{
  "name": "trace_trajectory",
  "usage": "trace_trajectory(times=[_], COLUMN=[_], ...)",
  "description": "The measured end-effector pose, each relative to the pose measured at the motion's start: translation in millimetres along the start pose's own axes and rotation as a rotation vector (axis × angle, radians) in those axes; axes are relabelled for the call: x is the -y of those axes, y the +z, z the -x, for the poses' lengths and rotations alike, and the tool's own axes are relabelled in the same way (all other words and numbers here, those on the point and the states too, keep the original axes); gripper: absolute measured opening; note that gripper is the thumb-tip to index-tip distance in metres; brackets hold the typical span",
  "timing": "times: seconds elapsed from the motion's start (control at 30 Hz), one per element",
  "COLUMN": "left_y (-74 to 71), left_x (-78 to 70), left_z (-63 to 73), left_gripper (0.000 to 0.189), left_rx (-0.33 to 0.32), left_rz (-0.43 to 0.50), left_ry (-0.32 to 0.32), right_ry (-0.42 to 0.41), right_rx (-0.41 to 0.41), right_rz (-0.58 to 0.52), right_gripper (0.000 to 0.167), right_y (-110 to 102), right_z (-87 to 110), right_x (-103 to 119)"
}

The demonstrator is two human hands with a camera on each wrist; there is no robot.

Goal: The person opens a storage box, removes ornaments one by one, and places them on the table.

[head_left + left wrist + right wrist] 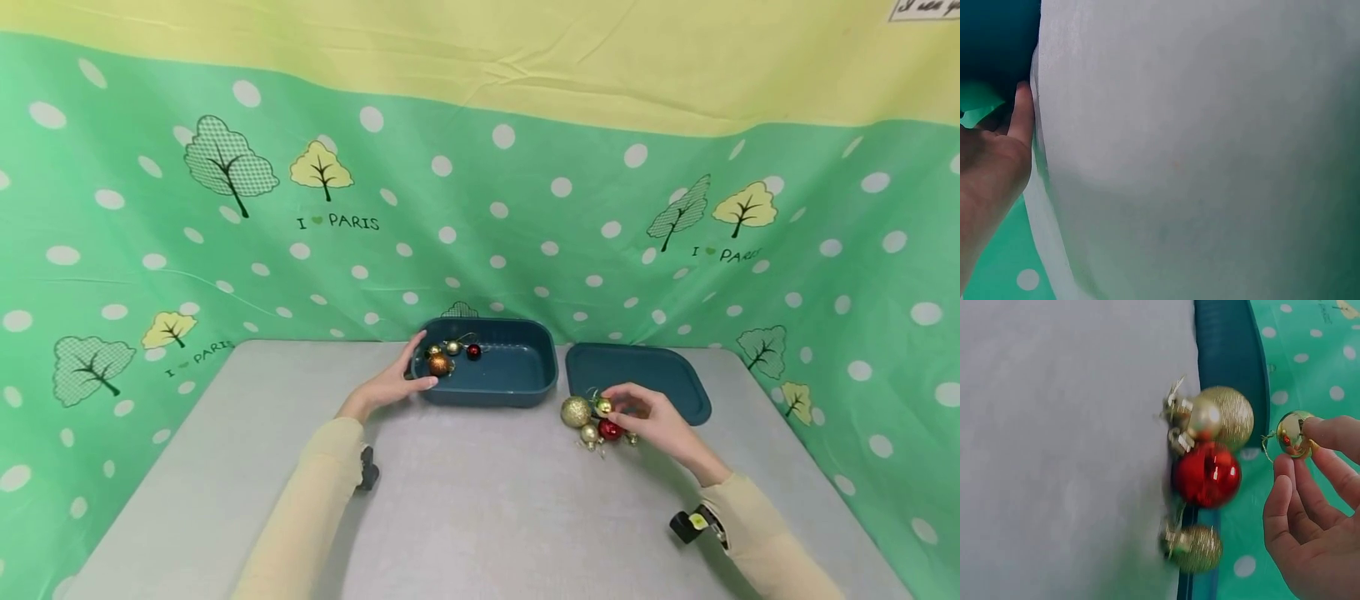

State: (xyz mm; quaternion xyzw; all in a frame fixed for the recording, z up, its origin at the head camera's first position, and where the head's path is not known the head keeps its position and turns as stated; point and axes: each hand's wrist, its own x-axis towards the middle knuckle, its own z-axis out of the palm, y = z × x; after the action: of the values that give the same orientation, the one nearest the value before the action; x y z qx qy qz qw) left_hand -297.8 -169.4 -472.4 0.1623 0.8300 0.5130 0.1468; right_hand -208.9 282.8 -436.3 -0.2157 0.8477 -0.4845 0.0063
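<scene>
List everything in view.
Table: one, grey, centre.
Backdrop: one, green and yellow, behind table.
Lettered patch: one, white, top right.
Container: one, dark blue, back of table.
Lid: one, dark blue, right of container.
Orange bauble: one, in container.
Red baubles: two; one in container, one by lid.
Gold baubles: six visible; two in container, three by lid, one held.
Sleeves: two, beige, forearms.
Wrist cameras: two, black, wrists.
Left hand: one, gripping container's left end.
Right hand: one, pinching a gold bauble.

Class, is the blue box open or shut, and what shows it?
Open: the box has baubles showing inside, and its lid lies beside it.
</scene>
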Motion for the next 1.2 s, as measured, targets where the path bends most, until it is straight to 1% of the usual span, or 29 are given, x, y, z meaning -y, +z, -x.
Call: trace_trajectory(times=[0.07,0.27,0.47,0.57,0.73,1.0,1.2], left_y=[0.2,-0.1,-2.2,-2.3,-1.8,-0.6,0.2], left_x=[-0.6,-1.7,0.9,1.4,1.6,1.6,0.1], left_z=[0.4,2.4,0.5,-0.1,-0.3,-0.2,-0.6], left_gripper=[0.096,0.094,0.095,0.096,0.097,0.095,0.092], left_rx=[-0.002,-0.006,-0.004,-0.002,-0.001,0.001,-0.003], left_rz=[-0.001,0.008,0.019,0.021,0.019,0.034,0.042], left_ry=[-0.003,-0.007,-0.010,-0.011,-0.012,-0.011,-0.010], right_ry=[-0.016,0.001,-0.015,0.001,0.033,0.113,0.078], right_rx=[-0.016,-0.054,-0.076,-0.083,-0.082,-0.044,-0.027], right_rz=[0.013,0.027,0.022,0.033,0.045,0.037,0.051], right_gripper=[0.027,0.028,0.028,0.028,0.028,0.028,0.026], right_y=[-4,-17,-23,-26,-31,-37,-36], right_z=[5.1,22.7,35.8,40.6,46.6,52.5,51.7], right_x=[-4,-19,-31,-34,-38,-47,-54])
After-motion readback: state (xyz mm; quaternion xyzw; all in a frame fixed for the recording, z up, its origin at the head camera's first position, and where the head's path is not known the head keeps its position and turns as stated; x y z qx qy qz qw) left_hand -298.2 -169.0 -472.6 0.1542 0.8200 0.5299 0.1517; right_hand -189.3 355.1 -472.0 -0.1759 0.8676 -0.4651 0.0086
